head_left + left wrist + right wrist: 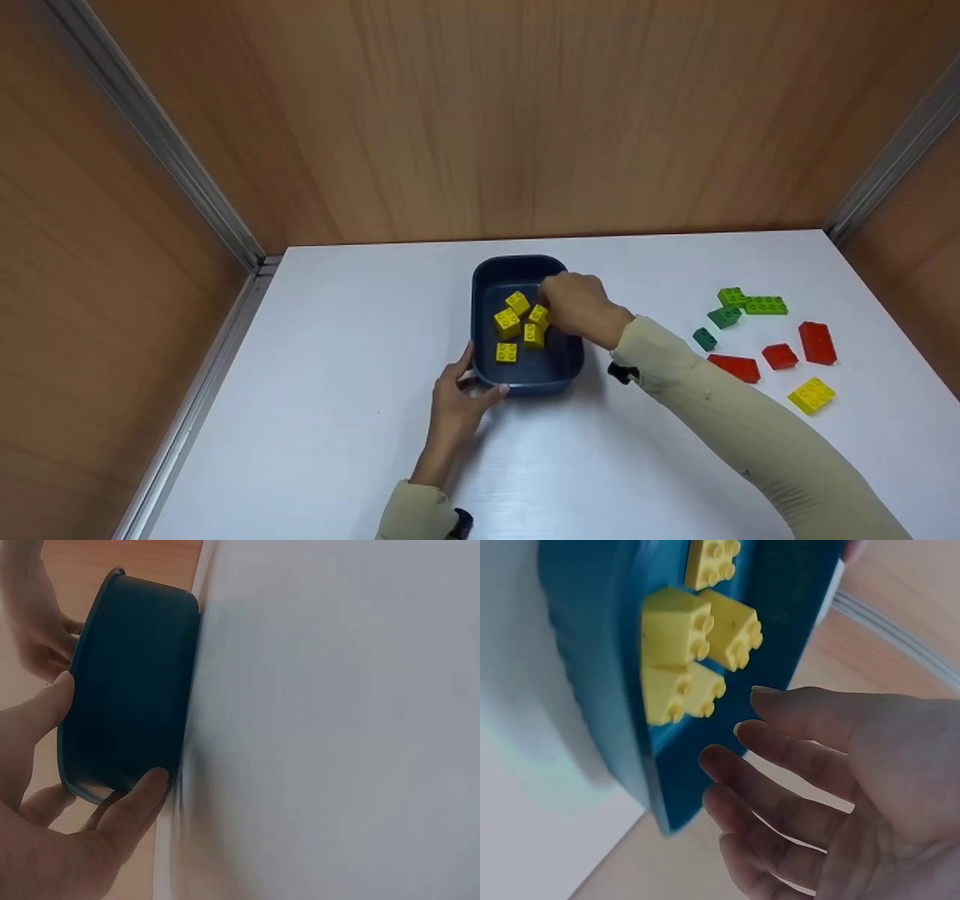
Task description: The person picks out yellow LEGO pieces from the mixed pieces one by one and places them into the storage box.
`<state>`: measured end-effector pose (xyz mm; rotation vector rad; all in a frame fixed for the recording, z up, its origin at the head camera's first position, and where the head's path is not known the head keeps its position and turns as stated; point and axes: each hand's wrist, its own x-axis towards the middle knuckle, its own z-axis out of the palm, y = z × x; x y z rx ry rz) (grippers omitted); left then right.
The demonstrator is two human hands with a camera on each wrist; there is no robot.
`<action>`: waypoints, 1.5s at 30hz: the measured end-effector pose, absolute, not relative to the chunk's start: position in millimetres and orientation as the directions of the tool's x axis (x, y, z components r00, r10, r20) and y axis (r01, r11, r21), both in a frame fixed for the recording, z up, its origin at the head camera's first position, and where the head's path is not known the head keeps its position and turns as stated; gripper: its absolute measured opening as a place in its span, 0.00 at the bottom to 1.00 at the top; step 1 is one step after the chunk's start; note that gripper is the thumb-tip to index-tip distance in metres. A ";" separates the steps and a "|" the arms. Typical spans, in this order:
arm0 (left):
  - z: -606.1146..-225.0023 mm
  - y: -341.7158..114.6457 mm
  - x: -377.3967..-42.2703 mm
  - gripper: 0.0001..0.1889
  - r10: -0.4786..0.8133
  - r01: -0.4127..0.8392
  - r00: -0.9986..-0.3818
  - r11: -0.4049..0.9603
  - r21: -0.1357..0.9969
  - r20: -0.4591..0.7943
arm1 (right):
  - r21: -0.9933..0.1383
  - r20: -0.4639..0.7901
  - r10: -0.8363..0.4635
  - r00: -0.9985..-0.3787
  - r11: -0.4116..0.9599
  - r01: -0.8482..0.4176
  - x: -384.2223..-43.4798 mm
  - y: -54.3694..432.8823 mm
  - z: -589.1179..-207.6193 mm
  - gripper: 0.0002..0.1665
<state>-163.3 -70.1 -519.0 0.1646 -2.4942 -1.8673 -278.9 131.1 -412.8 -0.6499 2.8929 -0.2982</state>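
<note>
A dark blue rectangular tub (517,388) stands on the white table with several yellow toy bricks (507,323) inside. My left hand (456,403) grips its near left corner, the thumb at the front rim and the fingers along the side. The left wrist view shows that hand (82,851) against the tub's outer wall (135,682). Over the tub's right side is my right hand (581,306). In the right wrist view this hand (885,765) has loosely bent, spread fingers holding nothing, close to the yellow bricks (671,626).
Right of the tub lie light green bricks (766,305), dark green bricks (724,317), red bricks (817,343) and one larger yellow brick (811,395). My right sleeve (720,409) passes just in front of them. A wooden panel (525,120) rises behind the table.
</note>
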 end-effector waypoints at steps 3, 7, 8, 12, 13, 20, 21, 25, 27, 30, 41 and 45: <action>-519.6 -70.0 -164.0 0.48 -0.095 -0.065 -0.995 0.270 0.961 -0.040 | -0.252 -0.098 -0.413 -0.905 0.890 -0.379 -277.8 144.3 -409.3 0.15; -519.7 -70.0 -164.3 0.48 -0.096 -0.063 -0.995 0.268 0.961 -0.038 | -0.269 -0.065 -0.393 -0.917 0.892 -0.363 -274.0 161.0 -404.8 0.14; -519.7 -70.1 -164.3 0.48 -0.097 -0.064 -0.995 0.270 0.961 -0.039 | -0.272 -0.056 -0.390 -0.919 0.892 -0.362 -273.1 164.8 -404.0 0.13; -519.3 -71.0 -164.8 0.48 -0.098 -0.059 -0.995 0.278 0.959 -0.033 | -0.277 -0.031 -0.366 -0.930 0.897 -0.344 -269.0 177.7 -401.7 0.14; -519.3 -71.3 -164.9 0.48 -0.100 -0.059 -0.994 0.279 0.958 -0.033 | -0.279 -0.026 -0.360 -0.933 0.898 -0.339 -267.9 180.4 -401.5 0.14; -519.5 -72.3 -164.5 0.48 -0.111 -0.078 -0.993 0.294 0.953 -0.047 | -0.311 0.001 -0.323 -0.947 0.899 -0.307 -259.9 195.5 -402.4 0.16; -519.6 -72.3 -164.4 0.48 -0.110 -0.077 -0.993 0.294 0.953 -0.046 | -0.315 0.008 -0.318 -0.948 0.899 -0.304 -258.9 197.5 -402.5 0.15; -519.4 -72.6 -164.3 0.48 -0.109 -0.064 -0.993 0.294 0.953 -0.033 | -0.324 0.046 -0.301 -0.952 0.898 -0.299 -255.6 206.2 -402.8 0.13; -518.9 -72.6 -164.2 0.48 -0.111 -0.061 -0.993 0.300 0.952 -0.028 | -0.332 0.062 -0.290 -0.955 0.897 -0.294 -253.9 211.1 -403.1 0.12; -518.3 -72.3 -163.6 0.48 -0.112 -0.063 -0.993 0.309 0.949 -0.029 | -0.345 0.082 -0.277 -0.957 0.893 -0.288 -251.0 218.8 -403.3 0.12; -517.0 -71.4 -163.9 0.47 -0.108 -0.068 -0.993 0.295 0.953 -0.037 | -0.402 0.065 -0.223 -0.973 0.886 -0.230 -240.1 247.1 -406.1 0.13; -516.0 -71.0 -164.3 0.47 -0.107 -0.077 -0.993 0.283 0.956 -0.049 | -0.413 0.066 -0.214 -0.975 0.883 -0.222 -236.0 257.9 -409.3 0.14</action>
